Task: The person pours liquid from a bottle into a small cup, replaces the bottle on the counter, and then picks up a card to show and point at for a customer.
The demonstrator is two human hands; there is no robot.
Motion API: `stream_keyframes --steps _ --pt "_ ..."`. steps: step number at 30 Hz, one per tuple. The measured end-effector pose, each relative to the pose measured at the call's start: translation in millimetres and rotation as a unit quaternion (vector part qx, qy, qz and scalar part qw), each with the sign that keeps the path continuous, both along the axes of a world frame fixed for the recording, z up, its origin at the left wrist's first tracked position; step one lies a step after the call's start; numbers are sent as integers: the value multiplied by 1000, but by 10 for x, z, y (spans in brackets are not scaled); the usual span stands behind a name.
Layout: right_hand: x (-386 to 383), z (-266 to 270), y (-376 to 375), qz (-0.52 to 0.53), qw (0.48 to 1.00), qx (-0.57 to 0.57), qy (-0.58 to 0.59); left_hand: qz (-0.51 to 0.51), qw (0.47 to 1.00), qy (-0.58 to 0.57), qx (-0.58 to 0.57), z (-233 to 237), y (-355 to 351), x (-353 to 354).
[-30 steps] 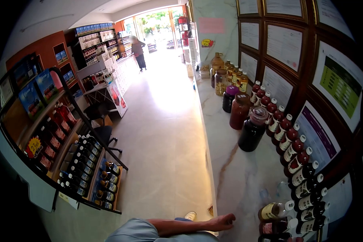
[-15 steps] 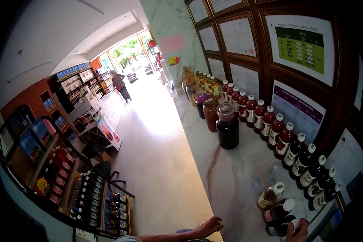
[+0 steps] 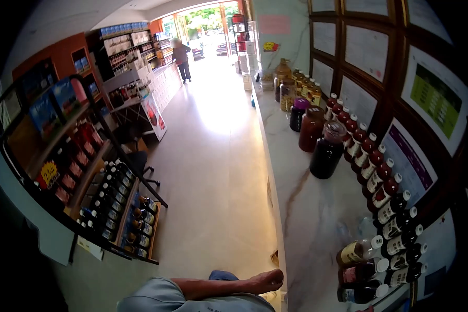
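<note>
My left hand (image 3: pixel 267 281) lies at the end of a forearm stretched across my lap, near the counter's front edge. Its fingers look curled in, and nothing shows in them. My right hand is out of view. To the right on the marble counter (image 3: pixel 309 223) stand a partly filled bottle (image 3: pixel 351 254) with a pale label, a dark red bottle (image 3: pixel 356 272) and a dark bottle (image 3: pixel 360 293), all white-capped. Beside them runs a row of dark bottles (image 3: pixel 400 243) with white caps.
Farther along the counter are a large dark glass jar (image 3: pixel 326 157), a reddish jar (image 3: pixel 311 130) and red bottles (image 3: pixel 385 188). Framed papers (image 3: pixel 365 49) hang on the wall. A bottle rack (image 3: pixel 112 203) stands left; a person (image 3: pixel 181 60) is down the aisle (image 3: pixel 213 171).
My right hand has left the dark bottle's cap and gone out of view. My left hand's spread fingers have curled in. The camera view has turned.
</note>
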State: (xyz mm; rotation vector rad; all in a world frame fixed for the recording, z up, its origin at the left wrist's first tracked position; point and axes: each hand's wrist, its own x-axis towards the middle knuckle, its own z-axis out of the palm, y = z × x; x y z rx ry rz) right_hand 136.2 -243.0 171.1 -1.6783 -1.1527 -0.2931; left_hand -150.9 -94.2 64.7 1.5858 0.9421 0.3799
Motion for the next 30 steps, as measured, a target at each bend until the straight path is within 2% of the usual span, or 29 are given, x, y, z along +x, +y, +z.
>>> stream_keyframes --steps 4,6,8,9,10,12,14,16,17,23,27,30 --pt "-617 -43 196 36 999 -15 -30 35 998 -39 25 105 4 -512" --pt "-1042 -36 354 92 995 -15 17 77 995 -67 4 128 -5 -880" --pt "-1550 16 560 121 991 3 -62 113 990 -81 9 95 -25 -1324" --pt "-1828 70 648 148 987 -11 -66 147 980 -128 42 21 -61 -1536" --pt "-2126 100 708 175 982 -25 -68 174 975 -139 8 -51 -91 -1782" --pt "-2688 74 756 275 956 -76 -66 190 981 -38 15 42 -151 -2345" --pt "-3368 33 888 397 916 -5 -63 242 970 6 15 55 -249 -2839" --pt "-3881 255 958 560 820 -95 -68 287 957 50 -6 23 -390 -3303" --pt "-4106 342 1008 588 797 -95 -98 316 947 64 -4 -25 -489 -3500" --pt "-4981 500 1368 693 708 -79 -111 451 888 82 -35 -292 -892 -4329" --pt "-5338 539 1591 728 672 -53 -126 534 845 -16 -9 -370 -951 -4472" --pt "-5451 532 1764 736 661 -61 -135 568 813 -130 -6 -233 -736 -4407"
